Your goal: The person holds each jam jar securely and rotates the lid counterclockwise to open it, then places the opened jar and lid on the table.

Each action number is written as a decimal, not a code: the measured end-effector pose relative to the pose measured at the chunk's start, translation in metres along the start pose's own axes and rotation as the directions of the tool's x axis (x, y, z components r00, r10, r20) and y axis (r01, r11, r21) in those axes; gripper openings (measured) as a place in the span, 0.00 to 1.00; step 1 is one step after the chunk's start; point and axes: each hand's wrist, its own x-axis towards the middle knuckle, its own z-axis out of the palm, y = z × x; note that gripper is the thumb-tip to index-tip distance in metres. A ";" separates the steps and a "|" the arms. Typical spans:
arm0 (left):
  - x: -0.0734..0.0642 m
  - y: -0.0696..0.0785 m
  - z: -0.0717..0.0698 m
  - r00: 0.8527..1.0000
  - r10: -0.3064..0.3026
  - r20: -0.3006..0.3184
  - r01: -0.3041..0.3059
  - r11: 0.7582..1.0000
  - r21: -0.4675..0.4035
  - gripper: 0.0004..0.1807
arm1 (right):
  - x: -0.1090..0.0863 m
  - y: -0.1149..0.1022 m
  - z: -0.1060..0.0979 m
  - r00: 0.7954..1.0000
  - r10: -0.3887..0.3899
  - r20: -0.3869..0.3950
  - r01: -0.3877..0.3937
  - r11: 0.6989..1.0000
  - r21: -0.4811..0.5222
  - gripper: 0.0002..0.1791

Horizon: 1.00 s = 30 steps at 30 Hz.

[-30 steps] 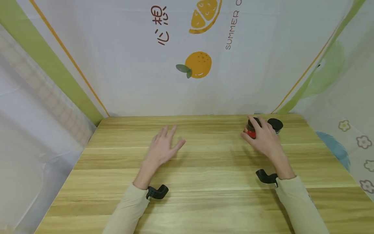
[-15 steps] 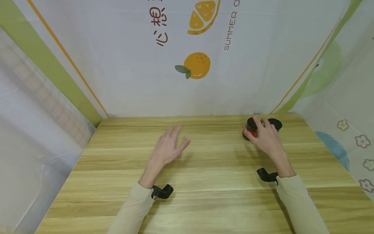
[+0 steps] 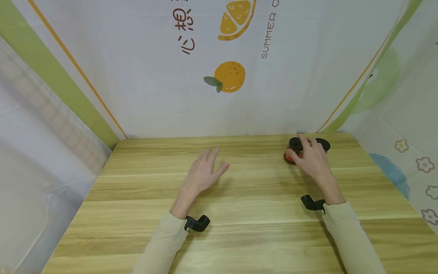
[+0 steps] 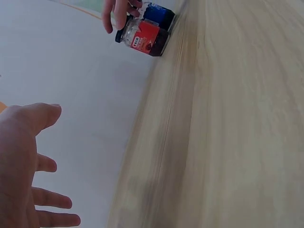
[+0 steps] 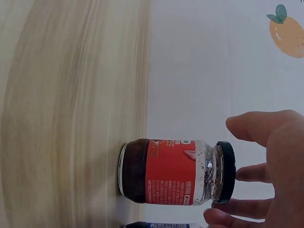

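A glass jar with a red label and a black lid [image 3: 294,143] stands upright at the back right of the table. Just over it is my right hand [image 3: 313,158], thumb and fingers spread about the lid. In the right wrist view a gap shows between the thumb and the lid of the red-labelled jar [image 5: 171,173], while the other fingers are close behind the lid. Beside it stands a second black-lidded jar [image 3: 324,145], with a blue label in the left wrist view, partly hidden by the hand. My left hand [image 3: 203,173] hovers over the table's middle with fingers extended, holding nothing.
The wood-grain table [image 3: 246,236] runs back to a white cloth [image 3: 154,95] printed with oranges and lettering. More cloth hangs at the left and right sides. A black wrist-camera mount [image 3: 198,223] sits on each wrist.
My left hand has drifted to the right. The right hand has shifted slightly right, uncovering more of the red-labelled jar's lid, and the jar stays in place.
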 end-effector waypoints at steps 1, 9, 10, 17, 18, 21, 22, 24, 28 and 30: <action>0.001 0.001 0.001 1.000 -0.001 0.003 0.001 1.000 -0.002 0.44 | 0.001 0.000 0.000 1.000 -0.002 -0.007 0.002 1.000 0.001 0.41; 0.007 0.012 0.008 1.000 -0.010 0.020 0.011 0.999 -0.042 0.42 | 0.005 0.001 0.001 1.000 0.016 -0.020 -0.016 1.000 -0.002 0.43; 0.007 0.013 0.009 1.000 -0.007 0.020 0.008 0.999 -0.045 0.42 | 0.006 0.001 0.001 1.000 0.022 -0.021 -0.022 1.000 -0.001 0.43; 0.011 0.019 0.014 1.000 0.014 0.020 -0.012 0.999 -0.053 0.43 | 0.008 0.004 0.002 0.999 0.032 -0.033 -0.032 0.999 -0.006 0.44; 0.012 0.020 0.015 1.000 0.014 0.022 -0.013 0.998 -0.055 0.43 | 0.009 0.004 0.003 0.999 0.032 -0.037 -0.032 0.999 -0.005 0.44; 0.014 0.023 0.017 0.999 0.012 0.030 -0.010 0.998 -0.067 0.44 | 0.010 0.005 0.004 0.998 0.034 -0.045 -0.034 0.999 -0.009 0.45; 0.014 0.023 0.018 0.999 0.014 0.031 -0.012 0.997 -0.070 0.44 | 0.010 0.005 0.005 0.998 0.035 -0.047 -0.035 0.999 -0.011 0.45; 0.016 0.026 0.020 0.999 0.017 0.039 -0.014 0.997 -0.073 0.44 | 0.010 0.006 0.005 0.998 0.037 -0.044 -0.038 0.999 -0.013 0.45; 0.019 0.031 0.024 0.998 0.024 0.052 -0.020 0.997 -0.077 0.45 | 0.009 0.006 0.006 0.998 0.043 -0.038 -0.044 0.999 -0.011 0.43; 0.021 0.033 0.026 0.998 0.028 0.055 -0.023 0.997 -0.080 0.45 | 0.009 0.007 0.006 0.998 0.045 -0.036 -0.045 0.999 0.000 0.43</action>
